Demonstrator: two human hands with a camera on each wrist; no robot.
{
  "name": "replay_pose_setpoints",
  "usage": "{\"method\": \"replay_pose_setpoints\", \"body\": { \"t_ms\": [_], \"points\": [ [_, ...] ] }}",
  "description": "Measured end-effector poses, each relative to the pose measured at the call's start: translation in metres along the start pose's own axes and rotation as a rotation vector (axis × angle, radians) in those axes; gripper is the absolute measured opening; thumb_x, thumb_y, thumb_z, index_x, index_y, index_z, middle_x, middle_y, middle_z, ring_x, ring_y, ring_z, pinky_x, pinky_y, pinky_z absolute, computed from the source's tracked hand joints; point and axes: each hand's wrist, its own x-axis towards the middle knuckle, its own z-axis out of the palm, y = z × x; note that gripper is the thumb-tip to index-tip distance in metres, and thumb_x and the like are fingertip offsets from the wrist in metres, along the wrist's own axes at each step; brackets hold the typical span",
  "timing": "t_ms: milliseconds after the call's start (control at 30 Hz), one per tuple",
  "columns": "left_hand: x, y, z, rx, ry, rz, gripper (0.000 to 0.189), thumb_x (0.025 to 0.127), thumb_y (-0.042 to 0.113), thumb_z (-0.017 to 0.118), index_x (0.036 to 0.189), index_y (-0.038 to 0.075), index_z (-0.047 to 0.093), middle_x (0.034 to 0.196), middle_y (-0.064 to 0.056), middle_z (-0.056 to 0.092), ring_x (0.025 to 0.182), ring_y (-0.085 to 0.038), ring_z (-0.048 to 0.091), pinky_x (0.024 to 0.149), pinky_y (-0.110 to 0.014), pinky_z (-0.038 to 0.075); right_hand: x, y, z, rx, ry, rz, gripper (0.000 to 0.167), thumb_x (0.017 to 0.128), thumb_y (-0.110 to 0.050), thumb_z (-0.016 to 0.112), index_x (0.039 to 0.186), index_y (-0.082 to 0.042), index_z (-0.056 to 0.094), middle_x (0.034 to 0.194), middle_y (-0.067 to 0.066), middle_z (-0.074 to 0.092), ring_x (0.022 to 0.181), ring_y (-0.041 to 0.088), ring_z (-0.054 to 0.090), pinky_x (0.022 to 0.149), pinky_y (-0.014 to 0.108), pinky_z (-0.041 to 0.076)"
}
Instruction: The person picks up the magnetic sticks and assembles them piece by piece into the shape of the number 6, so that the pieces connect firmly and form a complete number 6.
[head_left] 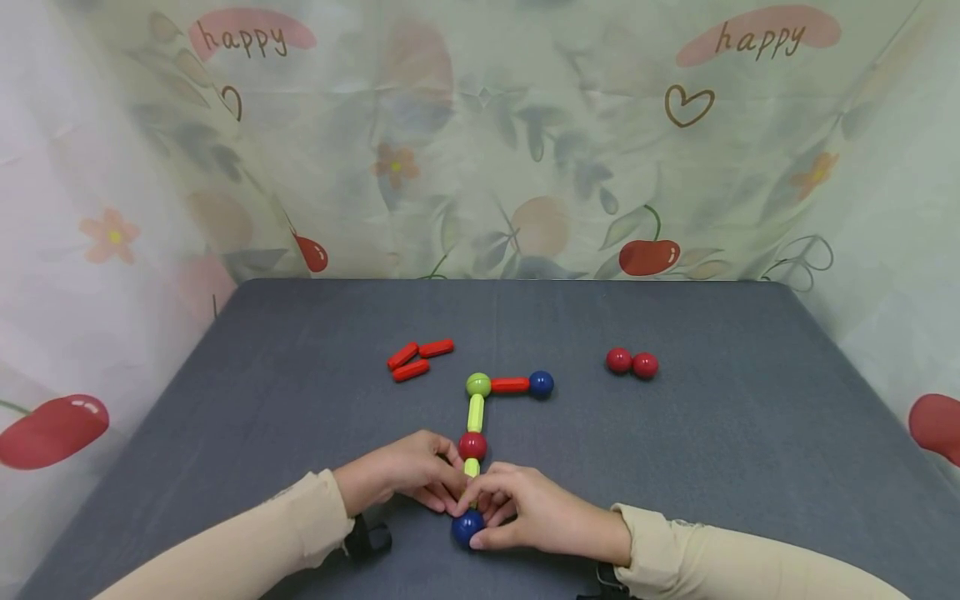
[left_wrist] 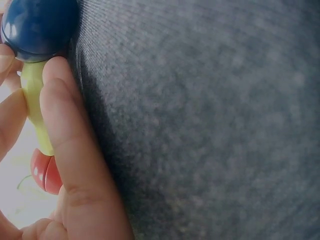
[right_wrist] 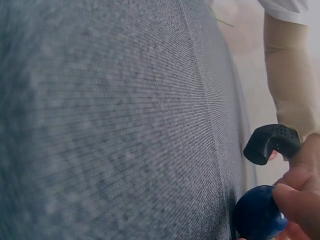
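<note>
A jointed figure of balls and short rods lies on the grey cloth. From its far end run a blue ball [head_left: 542, 384], a red rod [head_left: 510, 385], a green ball [head_left: 478, 385], a yellow-green rod [head_left: 476, 413] and a red ball [head_left: 472, 446]. Below that ball, a second yellow-green rod [left_wrist: 33, 92] leads to a near blue ball [head_left: 468, 527]. My left hand [head_left: 408, 472] pinches this second rod between thumb and fingers. With thumb and forefinger, my right hand [head_left: 543, 512] grips the near blue ball at the rod's end.
Several loose pieces lie farther back: three red rods [head_left: 411, 370] grouped left of the figure, and two red balls [head_left: 618, 360] side by side to its right. The grey table [head_left: 712, 433] is bordered by printed curtains [head_left: 480, 150]. Each wrist carries a black camera mount [head_left: 367, 537].
</note>
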Motion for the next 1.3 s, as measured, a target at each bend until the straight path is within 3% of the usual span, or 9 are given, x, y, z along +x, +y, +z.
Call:
{"method": "replay_pose_setpoints", "body": {
  "t_ms": [400, 533, 733, 1000, 1133, 1300],
  "points": [
    [-0.001, -0.002, -0.001, 0.013, -0.008, 0.003, 0.018, 0.085, 0.016, 0.072, 0.095, 0.006, 0.062, 0.071, -0.006, 0.069, 0.058, -0.009, 0.066, 0.054, -0.021, 0.054, 0.001, 0.002, 0.001, 0.005, -0.003, 0.012, 0.024, 0.085, -0.020, 0.075, 0.107, -0.027, 0.069, 0.098, -0.004, 0.057, 0.088, 0.007, 0.059, 0.076, 0.017, 0.052],
    [-0.003, -0.001, -0.004, 0.068, -0.005, 0.018, 0.020, 0.085, 0.020, 0.074, 0.095, 0.006, 0.063, 0.073, -0.006, 0.070, 0.059, -0.009, 0.065, 0.055, -0.023, 0.054, 0.002, 0.002, 0.001, 0.024, -0.010, 0.014, 0.024, 0.085, -0.020, 0.075, 0.107, -0.028, 0.069, 0.099, -0.003, 0.057, 0.088, 0.007, 0.059, 0.075, 0.018, 0.053],
    [-0.006, 0.010, -0.022, 0.202, 0.151, 0.066, 0.022, 0.084, 0.019, 0.076, 0.096, 0.007, 0.064, 0.078, -0.003, 0.070, 0.067, -0.013, 0.065, 0.065, -0.029, 0.056, 0.002, 0.004, 0.002, 0.049, -0.016, 0.001, 0.024, 0.085, -0.019, 0.075, 0.107, -0.026, 0.069, 0.098, -0.002, 0.057, 0.086, 0.006, 0.060, 0.075, 0.017, 0.053],
    [-0.003, 0.021, -0.069, 0.224, 0.375, 0.176, 0.035, 0.087, 0.019, 0.072, 0.115, 0.003, 0.058, 0.093, -0.009, 0.067, 0.077, -0.019, 0.063, 0.072, -0.031, 0.055, 0.002, 0.003, 0.000, 0.036, -0.009, 0.020, 0.024, 0.084, -0.020, 0.076, 0.106, -0.027, 0.070, 0.096, -0.002, 0.057, 0.085, 0.007, 0.060, 0.074, 0.018, 0.053],
    [0.003, 0.022, -0.086, 0.268, 0.441, 0.160, 0.041, 0.088, 0.023, 0.071, 0.123, 0.008, 0.055, 0.094, -0.009, 0.064, 0.079, -0.021, 0.061, 0.071, -0.032, 0.052, 0.002, 0.003, 0.000, 0.037, -0.014, 0.030, 0.024, 0.084, -0.020, 0.076, 0.106, -0.027, 0.070, 0.097, -0.002, 0.057, 0.086, 0.008, 0.059, 0.074, 0.018, 0.053],
    [0.014, 0.020, -0.099, 0.299, 0.474, 0.124, 0.042, 0.088, 0.023, 0.070, 0.126, 0.012, 0.056, 0.090, -0.009, 0.065, 0.074, -0.020, 0.059, 0.068, -0.031, 0.050, 0.002, 0.002, 0.000, 0.043, -0.014, 0.029, 0.024, 0.084, -0.020, 0.076, 0.106, -0.027, 0.070, 0.097, -0.001, 0.057, 0.086, 0.008, 0.059, 0.074, 0.018, 0.053]
  ]
}}
